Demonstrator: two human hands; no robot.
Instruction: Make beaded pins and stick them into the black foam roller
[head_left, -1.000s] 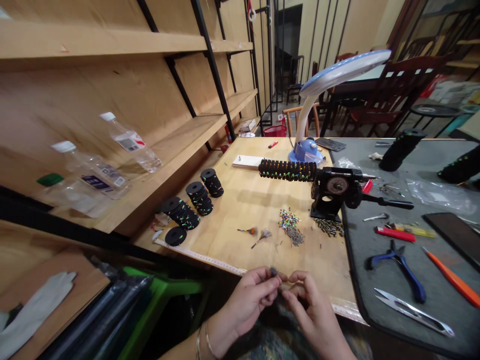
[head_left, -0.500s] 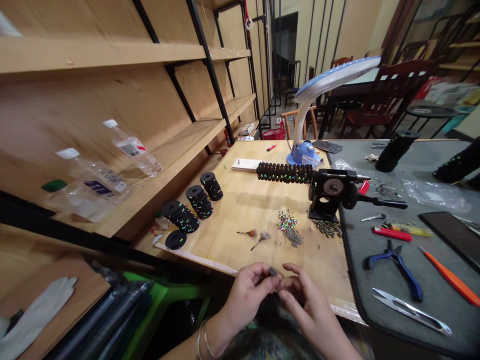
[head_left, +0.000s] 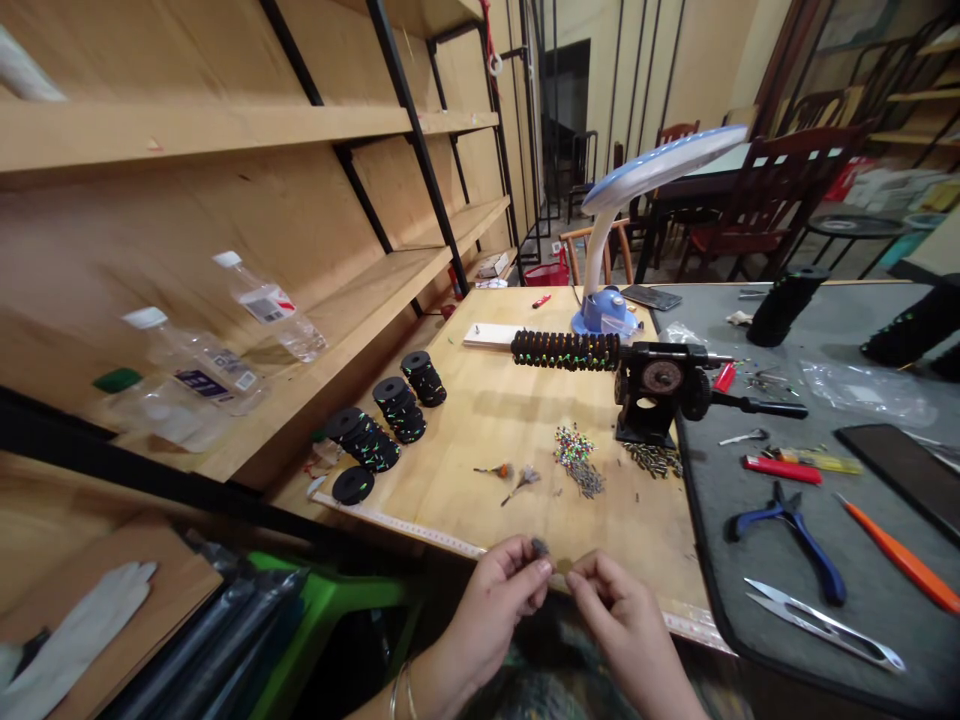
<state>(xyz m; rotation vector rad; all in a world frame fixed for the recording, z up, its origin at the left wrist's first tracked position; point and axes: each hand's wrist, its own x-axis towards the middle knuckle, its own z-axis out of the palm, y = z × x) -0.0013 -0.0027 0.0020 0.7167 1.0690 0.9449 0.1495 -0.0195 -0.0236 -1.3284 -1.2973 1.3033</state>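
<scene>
My left hand (head_left: 499, 600) is closed, thumb against fingers, on a small dark grey piece (head_left: 539, 547) that pokes out above the fingertips. Close beside it, the thumb and fingers of my right hand (head_left: 619, 610) are pinched together; whatever they hold is too small to make out. Both hands are over the front edge of the wooden table (head_left: 442, 500). Beyond them lie an orange-tipped bundle (head_left: 504, 470) and a greyish one (head_left: 527, 476), a heap of coloured beads (head_left: 571, 443), small grey metal parts (head_left: 589, 482) and short brass-coloured pieces (head_left: 651, 460).
A black hand-cranked device (head_left: 652, 390) carries a row of black foam spools (head_left: 566, 350). More spools (head_left: 405, 410) stand at left. A desk lamp (head_left: 600, 310) rises behind. Pliers (head_left: 787, 540), thread snips (head_left: 825, 625) and orange tweezers (head_left: 900, 550) rest on the grey mat (head_left: 720, 560).
My right hand has drawn slightly away from my left, and its spread fingers have come together in a pinch. My left hand keeps its hold on the grey piece.
</scene>
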